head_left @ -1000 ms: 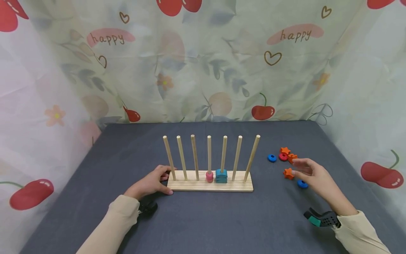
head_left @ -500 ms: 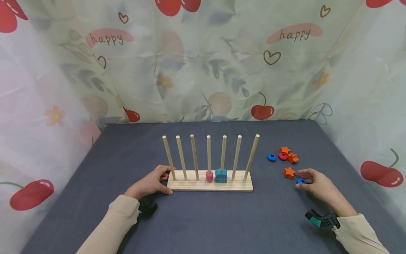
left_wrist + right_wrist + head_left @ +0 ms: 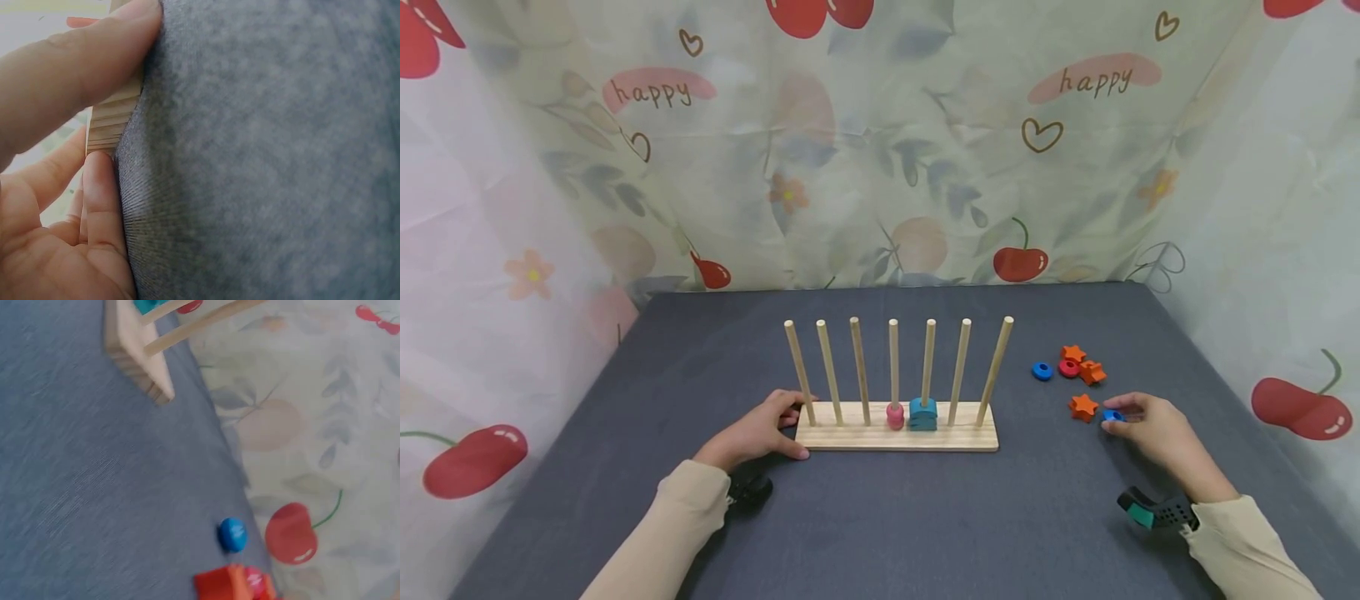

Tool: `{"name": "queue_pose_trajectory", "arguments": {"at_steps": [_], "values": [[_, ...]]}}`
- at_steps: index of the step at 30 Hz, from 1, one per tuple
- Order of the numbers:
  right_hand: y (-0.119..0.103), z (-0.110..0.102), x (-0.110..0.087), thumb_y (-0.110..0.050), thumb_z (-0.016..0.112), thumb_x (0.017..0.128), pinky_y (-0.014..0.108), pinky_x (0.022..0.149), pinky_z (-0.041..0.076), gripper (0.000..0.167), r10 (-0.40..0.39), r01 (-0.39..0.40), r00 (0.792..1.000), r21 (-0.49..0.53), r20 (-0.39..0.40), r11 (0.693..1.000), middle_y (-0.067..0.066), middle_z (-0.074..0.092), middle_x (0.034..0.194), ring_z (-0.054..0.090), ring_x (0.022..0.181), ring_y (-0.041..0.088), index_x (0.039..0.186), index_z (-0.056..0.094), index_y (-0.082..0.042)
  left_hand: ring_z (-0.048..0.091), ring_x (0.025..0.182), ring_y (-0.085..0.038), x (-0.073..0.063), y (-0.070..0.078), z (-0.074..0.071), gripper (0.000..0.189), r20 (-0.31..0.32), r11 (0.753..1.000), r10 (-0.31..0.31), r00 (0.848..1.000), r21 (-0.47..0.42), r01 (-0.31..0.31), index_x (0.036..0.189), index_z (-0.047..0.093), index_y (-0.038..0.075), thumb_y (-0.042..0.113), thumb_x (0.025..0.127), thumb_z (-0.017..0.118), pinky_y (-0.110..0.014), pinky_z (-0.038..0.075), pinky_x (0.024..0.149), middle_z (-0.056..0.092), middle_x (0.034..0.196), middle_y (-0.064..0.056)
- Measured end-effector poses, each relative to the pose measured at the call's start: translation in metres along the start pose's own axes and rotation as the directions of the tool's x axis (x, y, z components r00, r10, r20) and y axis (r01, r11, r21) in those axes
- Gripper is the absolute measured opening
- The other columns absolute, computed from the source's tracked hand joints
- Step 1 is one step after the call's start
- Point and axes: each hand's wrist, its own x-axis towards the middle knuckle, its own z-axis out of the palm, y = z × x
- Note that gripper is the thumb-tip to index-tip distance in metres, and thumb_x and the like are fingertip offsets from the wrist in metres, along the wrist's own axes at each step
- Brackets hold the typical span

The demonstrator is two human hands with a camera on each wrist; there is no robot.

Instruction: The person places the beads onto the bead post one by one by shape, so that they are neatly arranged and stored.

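Note:
A wooden peg board (image 3: pixel 850 440) with several upright pegs stands mid-table. A pink bead (image 3: pixel 895 417) sits on one peg and teal pieces (image 3: pixel 922 415) on the peg to its right. My left hand (image 3: pixel 765 431) grips the board's left end. In the left wrist view the thumb (image 3: pixel 81 69) lies along the board's edge (image 3: pixel 112 122) and a fingertip meets its corner. At the right, my right hand (image 3: pixel 1157 432) pinches a blue ring (image 3: pixel 1112 415) between thumb and fingers. An orange star (image 3: pixel 1083 407) lies just left of those fingertips. The right wrist view leaves this hand out.
Behind the right hand lie another blue ring (image 3: pixel 1042 372), a red ring (image 3: pixel 1069 368) and two more orange stars, one of them (image 3: pixel 1092 372) nearest the hand. A patterned curtain (image 3: pixel 850 167) hangs behind the grey table (image 3: pixel 895 525).
My right hand has moved from beside the orange star toward me to the blue ring and taken hold of it. The ring has shifted slightly away from me. The left hand stays put.

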Motion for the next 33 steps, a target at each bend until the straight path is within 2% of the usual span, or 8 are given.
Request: {"name": "queue_pose_trajectory", "arguments": {"at_steps": [9,15,17,20,22,26,29,33], "values": [[-0.049,-0.014,-0.003,-0.043,0.065,0.091,0.047,0.082,0.051,0.058,-0.057,0.067,0.993,0.093,-0.107,0.993,0.024,0.059,0.127,0.058,0.111,0.037,0.133,0.055,-0.004,0.043,0.113,-0.028,0.0,0.001,0.0,0.076,-0.002,1.0,-0.005,1.0,0.005,0.005,0.136,0.051,0.007,0.013,0.069,0.088,-0.049,0.037,0.102,0.04,0.126,-0.015],[-0.09,-0.022,-0.008,-0.054,0.066,0.086,0.026,0.074,0.052,0.062,-0.091,0.123,0.981,0.187,-0.171,0.975,0.013,0.065,0.123,0.066,0.091,0.007,0.133,0.058,-0.015,0.043,0.113,-0.028,0.001,0.0,0.001,0.077,0.002,1.0,-0.021,1.0,0.004,0.021,0.136,0.05,0.008,0.013,0.069,0.088,-0.049,0.037,0.102,0.04,0.126,-0.015],[-0.104,-0.025,-0.011,-0.054,0.066,0.085,0.019,0.072,0.051,0.061,-0.106,0.149,0.974,0.219,-0.199,0.964,0.011,0.064,0.124,0.066,0.096,0.009,0.132,0.059,-0.016,0.043,0.114,-0.028,0.001,0.0,0.001,0.077,0.001,1.0,-0.021,1.0,0.003,0.021,0.136,0.05,0.008,0.013,0.069,0.088,-0.049,0.037,0.102,0.04,0.126,-0.015],[-0.124,-0.026,-0.016,-0.049,0.066,0.087,0.011,0.073,0.049,0.056,-0.153,0.22,0.952,0.242,-0.266,0.945,0.01,0.062,0.128,0.064,0.108,0.016,0.131,0.06,-0.016,0.043,0.114,-0.028,0.0,0.001,0.0,0.078,0.001,1.0,-0.019,1.0,0.0,0.019,0.137,0.05,0.008,0.013,0.069,0.088,-0.05,0.037,0.102,0.04,0.126,-0.015],[-0.137,-0.026,-0.019,-0.043,0.068,0.088,0.007,0.076,0.047,0.053,-0.191,0.277,0.932,0.264,-0.308,0.924,0.01,0.061,0.129,0.063,0.112,0.015,0.131,0.06,-0.014,0.043,0.113,-0.028,-0.001,0.001,0.0,0.077,0.0,1.0,-0.016,1.0,0.002,0.016,0.136,0.05,0.008,0.014,0.069,0.088,-0.049,0.037,0.102,0.04,0.126,-0.015],[-0.157,-0.026,-0.023,-0.029,0.071,0.088,0.008,0.081,0.047,0.046,-0.283,0.407,0.885,0.317,-0.37,0.857,0.005,0.065,0.123,0.062,0.1,-0.005,0.129,0.061,-0.01,0.043,0.113,-0.027,-0.001,0.001,-0.001,0.076,0.003,1.0,-0.007,1.0,0.007,0.007,0.136,0.05,0.008,0.014,0.07,0.087,-0.048,0.037,0.101,0.041,0.125,-0.015],[-0.171,-0.025,-0.024,-0.021,0.073,0.087,0.012,0.082,0.049,0.043,-0.332,0.48,0.857,0.375,-0.394,0.793,-0.002,0.067,0.117,0.064,0.099,-0.004,0.126,0.063,-0.007,0.043,0.113,-0.028,-0.001,0.001,-0.001,0.076,0.003,1.0,0.0,1.0,0.009,0.0,0.136,0.05,0.008,0.014,0.07,0.087,-0.048,0.037,0.102,0.041,0.125,-0.015],[-0.186,-0.023,-0.024,-0.017,0.074,0.085,0.016,0.083,0.051,0.038,-0.365,0.524,0.838,0.414,-0.405,0.745,-0.005,0.069,0.112,0.066,0.098,0.001,0.121,0.066,-0.007,0.043,0.113,-0.028,-0.002,0.001,-0.001,0.077,0.002,1.0,0.007,1.0,0.008,-0.007,0.137,0.05,0.008,0.014,0.07,0.087,-0.048,0.038,0.101,0.04,0.125,-0.015]]}}
